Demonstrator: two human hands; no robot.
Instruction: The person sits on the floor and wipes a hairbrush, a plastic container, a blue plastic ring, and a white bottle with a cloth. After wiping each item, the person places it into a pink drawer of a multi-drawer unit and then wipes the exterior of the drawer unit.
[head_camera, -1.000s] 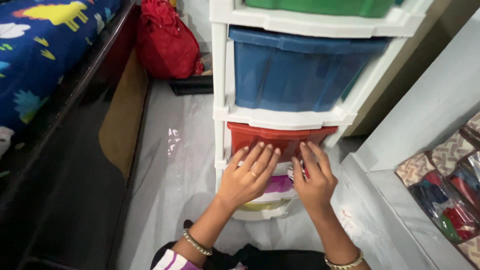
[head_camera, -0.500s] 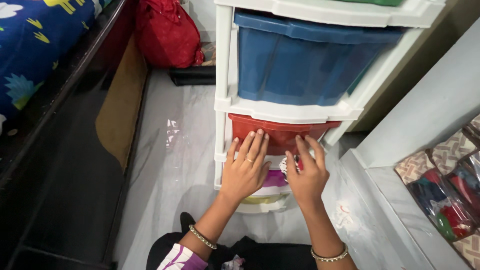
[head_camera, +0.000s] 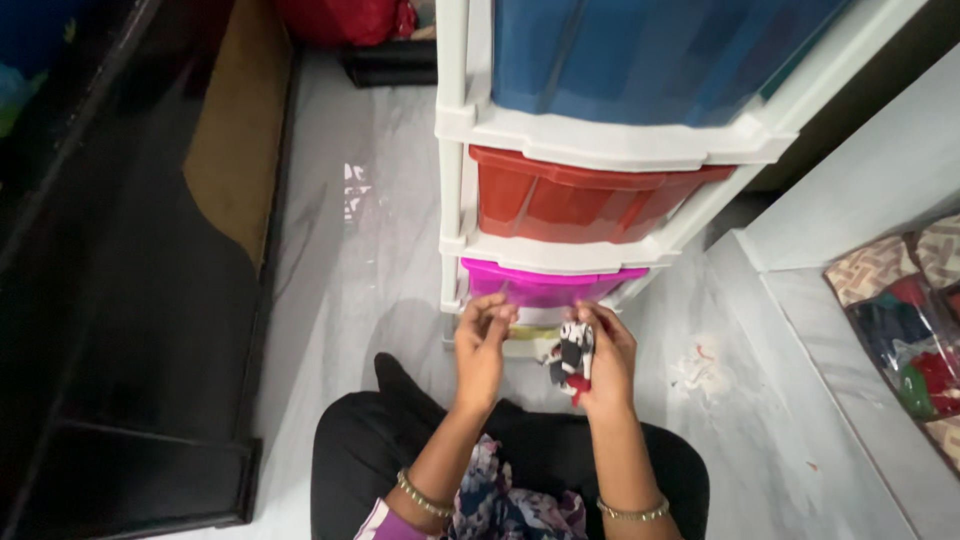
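Both my hands have dropped from the red drawer (head_camera: 585, 205) to the magenta drawer (head_camera: 545, 287). Left fingers (head_camera: 487, 312) curl at its front edge; right fingers (head_camera: 598, 335) clutch a black-white-red cloth bundle (head_camera: 571, 357) at five o'clock of it.

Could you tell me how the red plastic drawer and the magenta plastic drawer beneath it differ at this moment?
The red plastic drawer sits higher in the white plastic frame; the magenta plastic drawer sits one tier lower. Nothing touches the red drawer, while the left hand reaches the magenta drawer's lower edge. More of the red front shows than the magenta. Both are translucent and ribbed.
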